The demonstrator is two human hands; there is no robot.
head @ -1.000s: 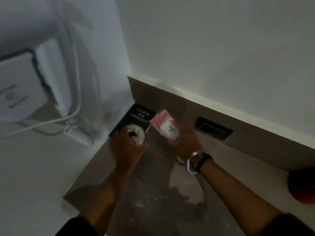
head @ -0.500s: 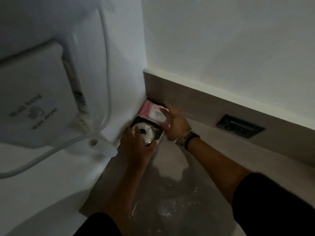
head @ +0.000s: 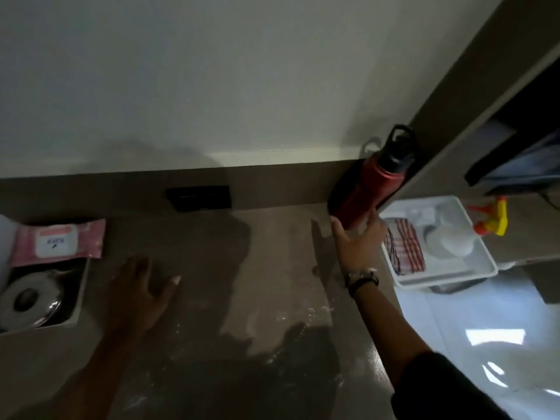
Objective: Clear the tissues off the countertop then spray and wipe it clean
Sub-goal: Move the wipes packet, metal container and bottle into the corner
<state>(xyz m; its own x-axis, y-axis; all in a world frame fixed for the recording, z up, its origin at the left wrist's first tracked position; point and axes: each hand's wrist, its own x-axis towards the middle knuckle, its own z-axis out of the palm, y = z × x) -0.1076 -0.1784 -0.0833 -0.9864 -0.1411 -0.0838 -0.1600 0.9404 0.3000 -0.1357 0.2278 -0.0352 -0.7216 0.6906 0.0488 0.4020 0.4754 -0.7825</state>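
A pink pack of wet tissues (head: 57, 242) lies at the far left of the brown countertop (head: 242, 283), leaning on the back edge of a small tray (head: 79, 294) that holds a white tissue roll (head: 28, 298). My left hand (head: 142, 295) hovers open just right of that tray, holding nothing. My right hand (head: 357, 241) is open at the counter's right end, fingers spread beside the base of a red bottle (head: 363, 192). A spray bottle with a yellow and orange trigger (head: 488, 221) stands beyond the counter's right edge. White crumbs and smears dot the countertop.
A white tray (head: 485, 268) past the counter's right end holds a red checked cloth (head: 404, 250) and a white object. A dark socket plate (head: 200, 197) sits in the backsplash. A cabinet panel (head: 454, 101) rises at the right. Shiny floor lies lower right.
Both hands have let go of the tissue roll and the pink pack, which now rest at the left. The view has swung right; my right hand has reached to the red bottle.
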